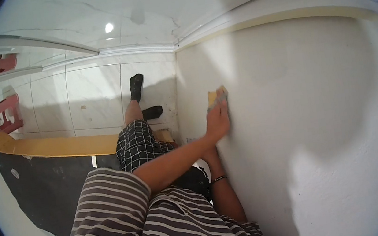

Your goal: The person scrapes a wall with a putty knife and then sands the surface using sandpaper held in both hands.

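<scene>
My left hand (218, 120) is closed on a small yellow pad (213, 97), like a folded piece of sandpaper, and presses it against the white wall (263, 109). A greyish layer shows along the fingers; whether it is dust or part of the pad I cannot make out. Below the left forearm, my right hand (210, 154) is close to the wall and mostly hidden, so its fingers do not show. A dark band (219, 179) circles the right wrist.
I sit on a black and yellow bench-like seat (60, 147). My socked feet (136, 87) rest on the white tiled floor (95, 82). A pink plastic stool (3, 115) stands at the left, near a sliding-door track (62, 46). A pale ledge (280, 18) runs along the wall.
</scene>
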A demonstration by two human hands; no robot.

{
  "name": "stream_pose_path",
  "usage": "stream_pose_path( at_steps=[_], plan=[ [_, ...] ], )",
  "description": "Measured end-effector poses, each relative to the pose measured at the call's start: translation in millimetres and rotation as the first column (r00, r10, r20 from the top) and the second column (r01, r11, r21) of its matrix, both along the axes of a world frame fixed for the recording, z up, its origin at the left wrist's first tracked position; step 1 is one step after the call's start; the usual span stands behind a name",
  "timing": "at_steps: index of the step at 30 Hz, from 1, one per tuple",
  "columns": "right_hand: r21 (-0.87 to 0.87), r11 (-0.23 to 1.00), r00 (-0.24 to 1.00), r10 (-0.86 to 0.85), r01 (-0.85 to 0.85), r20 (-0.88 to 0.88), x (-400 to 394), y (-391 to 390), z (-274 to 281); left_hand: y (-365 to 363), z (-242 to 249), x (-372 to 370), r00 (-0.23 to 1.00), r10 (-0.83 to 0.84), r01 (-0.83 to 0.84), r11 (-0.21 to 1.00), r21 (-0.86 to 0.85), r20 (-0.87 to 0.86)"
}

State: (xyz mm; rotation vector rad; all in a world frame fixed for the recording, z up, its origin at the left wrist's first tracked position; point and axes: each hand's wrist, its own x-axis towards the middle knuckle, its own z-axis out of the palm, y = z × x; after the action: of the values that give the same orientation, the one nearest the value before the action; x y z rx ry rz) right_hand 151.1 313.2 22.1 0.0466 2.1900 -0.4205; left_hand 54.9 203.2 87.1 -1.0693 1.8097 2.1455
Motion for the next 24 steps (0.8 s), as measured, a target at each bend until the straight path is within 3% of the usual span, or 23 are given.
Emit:
stream_pose_path(
  at_steps=[2, 5, 8, 14, 18, 20, 23, 24],
  plan=[
    [0.114, 0.993, 0.975, -0.031, 0.006, 0.218, -18, -22, 32, -12, -27, -34, 0.997, 0.053, -0.054, 0.998, 0.027, 0.06],
    [0.041, 0.999, 0.999, 0.021, -0.022, 0.025, -2, -6, 8, -28, -40, -46, 0.996, -0.06, 0.058, 0.998, 0.032, 0.06],
    [-0.146, 0.988, 0.989, -0.066, 0.047, -0.13, 31, 21, -49, -2, -4, -3, 0.997, -0.068, 0.069, 0.997, -0.018, 0.027],
    [-0.055, 0.998, 0.995, 0.037, -0.043, -0.096, 22, 25, -42, 1, 34, 30, 0.992, -0.126, 0.126, 0.992, 0.0, 0.019],
    [-0.08, 0.997, 0.998, -0.025, 0.021, -0.05, 1, -3, 7, -12, -32, -37, 0.997, 0.079, -0.078, 0.996, -0.037, 0.02],
    [-0.023, 0.998, 0.997, -0.049, 0.05, 0.065, -6, -7, 11, -21, -40, -45, 0.999, 0.03, -0.029, 0.999, -0.035, 0.021],
    [0.115, 0.993, 0.997, 0.007, -0.016, 0.082, -19, -24, 29, -15, -22, -24, 1.0, 0.029, -0.029, 0.998, -0.056, 0.004],
    [0.01, 1.0, 0.981, 0.009, -0.007, -0.195, -13, -21, 18, -11, -7, -9, 0.999, 0.038, -0.038, 0.997, -0.068, -0.001]
  ],
)
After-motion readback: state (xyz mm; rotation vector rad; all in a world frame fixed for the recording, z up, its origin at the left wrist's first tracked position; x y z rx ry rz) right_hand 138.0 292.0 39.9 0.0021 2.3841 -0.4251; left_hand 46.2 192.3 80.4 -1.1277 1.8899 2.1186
